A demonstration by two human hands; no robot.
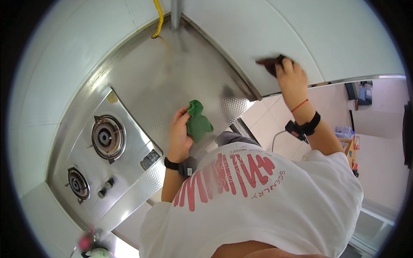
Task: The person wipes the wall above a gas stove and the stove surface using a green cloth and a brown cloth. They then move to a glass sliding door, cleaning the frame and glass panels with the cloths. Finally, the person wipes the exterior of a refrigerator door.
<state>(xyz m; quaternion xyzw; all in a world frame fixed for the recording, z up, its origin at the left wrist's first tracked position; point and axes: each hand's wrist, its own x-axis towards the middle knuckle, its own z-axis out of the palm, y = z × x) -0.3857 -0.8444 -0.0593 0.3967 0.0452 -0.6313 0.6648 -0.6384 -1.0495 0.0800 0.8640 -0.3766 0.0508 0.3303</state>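
My left hand (181,129) grips a crumpled green cloth (198,124) above the stainless steel counter (151,84). Up on the right, my right hand (293,77) has its fingers closed around a dark cloth-like item (271,65), blurred by motion, in front of the white wall panel (251,35). Whether that item touches the panel I cannot tell. A two-burner gas stove (129,154) is set in the counter to the left of my left hand.
A yellow hose (158,19) and a metal pipe (175,14) stand at the counter's far corner. Stove knobs (109,183) face me. On my right are a tiled floor (269,119), a grey cable (274,141) and plastic bottles (344,131). A blurred pink item (85,242) is at lower left.
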